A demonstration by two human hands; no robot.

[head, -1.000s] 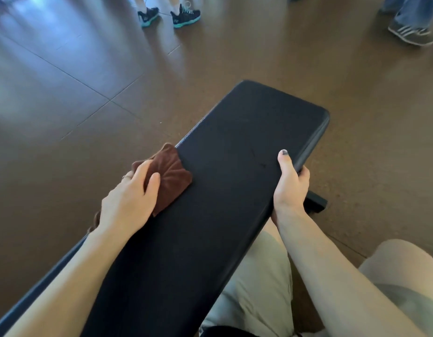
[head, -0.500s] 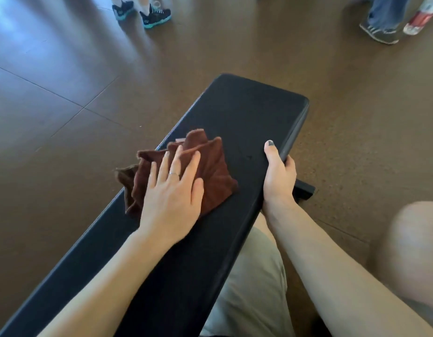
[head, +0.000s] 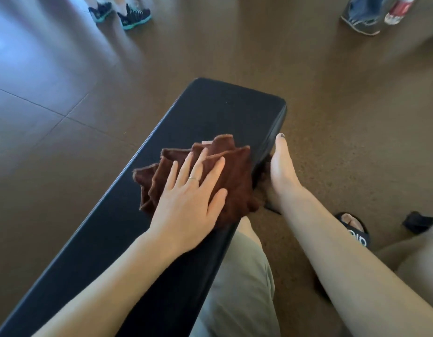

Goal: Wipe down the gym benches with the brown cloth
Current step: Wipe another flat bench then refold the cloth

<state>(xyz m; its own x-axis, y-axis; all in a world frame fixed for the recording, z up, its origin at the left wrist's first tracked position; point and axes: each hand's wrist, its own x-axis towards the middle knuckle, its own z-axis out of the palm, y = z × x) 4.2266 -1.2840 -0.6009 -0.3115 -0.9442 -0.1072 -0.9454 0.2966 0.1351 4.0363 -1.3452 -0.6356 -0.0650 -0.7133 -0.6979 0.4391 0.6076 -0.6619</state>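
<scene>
Brown cloth (head: 225, 173) lies bunched on the black padded counter (head: 225, 113), near its right edge. The left hand (head: 190, 199) lies flat on the cloth, fingers straight and spread, a ring on one finger. The right hand (head: 282, 166) is at the right side of the counter, thumb straight along the edge; its other fingers are hidden underneath, so its grip cannot be told.

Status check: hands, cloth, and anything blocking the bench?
Left hand flat, pressing brown cloth on black bench. Right hand at bench's right edge, finger grip not visible. Far end of pad unobstructed.
</scene>
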